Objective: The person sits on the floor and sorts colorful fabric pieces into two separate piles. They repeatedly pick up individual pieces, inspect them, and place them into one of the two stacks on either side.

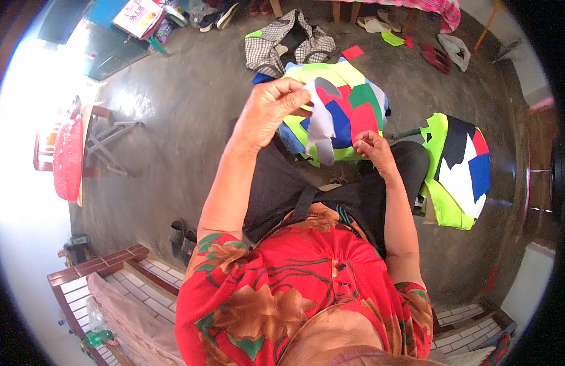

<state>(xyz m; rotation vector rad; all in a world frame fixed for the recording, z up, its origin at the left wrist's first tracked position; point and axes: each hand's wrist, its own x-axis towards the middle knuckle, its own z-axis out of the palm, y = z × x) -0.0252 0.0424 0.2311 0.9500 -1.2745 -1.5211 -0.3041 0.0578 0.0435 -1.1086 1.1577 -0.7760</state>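
Observation:
In front of my lap is a heap of colourful fabric pieces [363,119] in neon yellow, red, blue, green and white. My left hand [275,111] is raised at its left side, thumb and fingers pinched on the top of a pale grey fabric piece [321,135] that hangs down over the heap. My right hand [377,152] is lower, at the heap's front right, with its fingertips drawn together beside a red patch [364,122]. Whatever those fingertips may hold is too small to make out.
To the right stands a second pile of fabric pieces [459,171]. A checked cloth [294,46] lies on the floor beyond the heap, near a red scrap [352,52]. At left are a red plastic basin [68,158] and a folding stand [108,146]. Shoes [226,16] sit at the far side.

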